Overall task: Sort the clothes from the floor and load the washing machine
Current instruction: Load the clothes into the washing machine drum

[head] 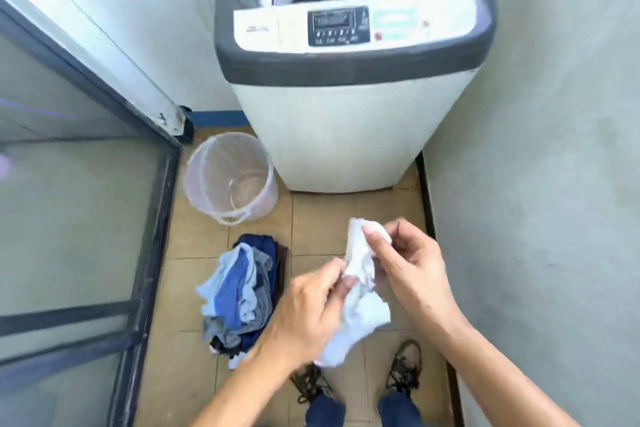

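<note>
With our left hand [311,308] and right hand [412,263] both pinching the white garment [360,295] above the floor, we should shake it open, check it, then drop it into the open washing machine [349,114] ahead, apart from the dark pile [242,291].

washer [346,135]: far end of floor [360,218], against right wall, lid open
basket [231,177]: on floor, just left of washer, near door frame
clothes pile [239,291]: on floor, in front of basket, left of feet
garment [363,291]: above floor, right of pile, between both hands
</note>
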Demonstrator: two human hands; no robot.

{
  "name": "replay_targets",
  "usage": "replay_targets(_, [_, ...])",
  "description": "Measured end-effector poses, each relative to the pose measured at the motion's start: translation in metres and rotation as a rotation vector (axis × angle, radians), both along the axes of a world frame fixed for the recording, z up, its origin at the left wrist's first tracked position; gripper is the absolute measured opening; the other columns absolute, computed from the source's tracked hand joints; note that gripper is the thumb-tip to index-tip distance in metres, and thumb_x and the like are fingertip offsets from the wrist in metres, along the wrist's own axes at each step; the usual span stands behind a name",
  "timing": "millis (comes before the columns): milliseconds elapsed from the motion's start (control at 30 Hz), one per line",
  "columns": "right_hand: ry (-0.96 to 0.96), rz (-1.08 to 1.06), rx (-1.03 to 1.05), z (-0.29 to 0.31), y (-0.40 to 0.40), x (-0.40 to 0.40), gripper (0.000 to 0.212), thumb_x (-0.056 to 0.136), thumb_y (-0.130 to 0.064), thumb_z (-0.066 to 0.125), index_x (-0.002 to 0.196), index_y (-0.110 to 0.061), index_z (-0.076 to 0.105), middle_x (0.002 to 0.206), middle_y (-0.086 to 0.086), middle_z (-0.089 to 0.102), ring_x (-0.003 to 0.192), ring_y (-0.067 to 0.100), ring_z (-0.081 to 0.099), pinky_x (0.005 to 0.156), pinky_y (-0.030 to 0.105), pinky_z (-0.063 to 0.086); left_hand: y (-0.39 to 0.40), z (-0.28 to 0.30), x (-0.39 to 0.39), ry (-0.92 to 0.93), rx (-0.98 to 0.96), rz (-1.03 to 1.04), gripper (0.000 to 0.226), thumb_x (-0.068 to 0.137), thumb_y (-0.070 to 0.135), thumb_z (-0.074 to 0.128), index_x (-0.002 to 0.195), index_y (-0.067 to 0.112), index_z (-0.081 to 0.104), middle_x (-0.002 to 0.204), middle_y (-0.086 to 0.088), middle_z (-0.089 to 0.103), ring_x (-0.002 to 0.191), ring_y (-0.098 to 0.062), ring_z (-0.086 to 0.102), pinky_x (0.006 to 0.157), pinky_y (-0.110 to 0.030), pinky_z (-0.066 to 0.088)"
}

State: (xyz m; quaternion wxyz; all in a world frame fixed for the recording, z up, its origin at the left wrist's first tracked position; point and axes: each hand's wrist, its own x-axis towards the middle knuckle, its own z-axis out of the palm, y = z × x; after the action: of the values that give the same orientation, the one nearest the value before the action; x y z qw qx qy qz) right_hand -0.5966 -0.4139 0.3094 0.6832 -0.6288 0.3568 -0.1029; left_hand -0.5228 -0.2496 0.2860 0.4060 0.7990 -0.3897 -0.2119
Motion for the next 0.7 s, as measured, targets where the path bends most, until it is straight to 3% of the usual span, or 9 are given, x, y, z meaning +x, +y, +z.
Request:
replay_targets(67, [-0.044,-0.001,0.042,0.057,-0.004,0.004,0.038,0.088,-0.049,0.079,0.096,-0.014,0.066,0.08,0.01,0.067,0.07,0.014,0.063,0.062,0.027,0.053,-0.007,0.063,0.011,-0.032,-0.036,0.032,0.04,0.11,0.044,0.041,0.092,0.012,0.057,0.07,0.015,0.05,0.063,-0.005,0.051,0.06,-0.033,0.045])
replay_targets(167, [-0.057,0.095,0.04,0.129,-0.007,0.003,0.046,0.081,-0.052,0.084,0.112,-0.02,0.07,0.096,0.007,0.076,0.083,0.018,0.072,0.071,0.03,0.056,-0.019,0.147,0.03,-0.062,-0.128,0.095,0.032,0.108,0.035,0.047,0.087,0.013,0.057,0.068,0.008,0.054,0.061,-0.01,0.051,0.059,-0.038,0.045])
replay_targets(267, [-0.178,0.158,-0.084,0.189,-0.012,-0.004,0.016,0.094,-0.031,0.076,0.1,-0.017,0.078,0.085,0.004,0.078,0.075,0.017,0.071,0.07,0.03,0.054,-0.032,0.224,0.038,-0.155,-0.188,0.093,0.025,0.108,0.03,0.049,0.089,0.017,0.058,0.066,0.011,0.054,0.06,-0.007,0.051,0.057,-0.024,0.04])
replay_targets(333, [-0.279,0.098,-0.15,0.222,-0.015,-0.008,0.014,0.099,-0.022,0.07,0.098,-0.014,0.081,0.079,0.003,0.077,0.068,0.015,0.068,0.067,0.027,0.054,-0.037,0.267,0.039,-0.253,-0.216,0.084,0.024,0.109,0.025,0.051,0.089,0.013,0.059,0.065,0.011,0.056,0.06,-0.005,0.053,0.056,-0.013,0.036])
replay_targets(433, [-0.338,-0.047,-0.296,0.267,-0.024,-0.016,0.015,0.101,-0.021,0.069,0.098,-0.014,0.082,0.077,0.0,0.076,0.067,0.013,0.068,0.067,0.033,0.058,-0.04,0.318,0.039,-0.29,-0.291,0.078,0.028,0.11,0.023,0.049,0.085,0.011,0.053,0.062,0.007,0.049,0.056,-0.01,0.047,0.053,-0.018,0.032])
replay_targets(567, [-0.321,-0.244,-0.462,0.318,-0.053,-0.023,0.014,0.095,-0.034,0.071,0.102,-0.032,0.083,0.083,-0.004,0.078,0.072,0.019,0.071,0.077,0.05,0.061,-0.042,0.369,0.035,-0.29,-0.337,0.147,0.039,0.111,0.035,0.042,0.079,0.012,0.044,0.058,-0.001,0.037,0.054,-0.013,0.036,0.055,-0.035,0.031])
replay_targets(633, [-0.318,-0.286,-0.556,0.345,-0.066,-0.026,0.018,0.091,-0.04,0.069,0.101,-0.035,0.082,0.082,-0.007,0.077,0.072,0.018,0.071,0.079,0.048,0.061,-0.042,0.391,0.028,-0.236,-0.336,0.105,0.044,0.11,0.039,0.046,0.077,0.009,0.042,0.059,0.008,0.032,0.056,-0.008,0.031,0.056,-0.031,0.028])
replay_targets(700, [-0.347,-0.309,-0.655,0.37,-0.076,-0.029,0.018,0.093,-0.034,0.066,0.096,-0.026,0.082,0.084,-0.009,0.074,0.076,0.01,0.069,0.078,0.035,0.058,-0.041,0.414,0.021,-0.224,-0.284,0.032,0.053,0.1,0.052,0.062,0.076,0.007,0.045,0.061,0.006,0.034,0.058,-0.009,0.032,0.057,-0.027,0.028])
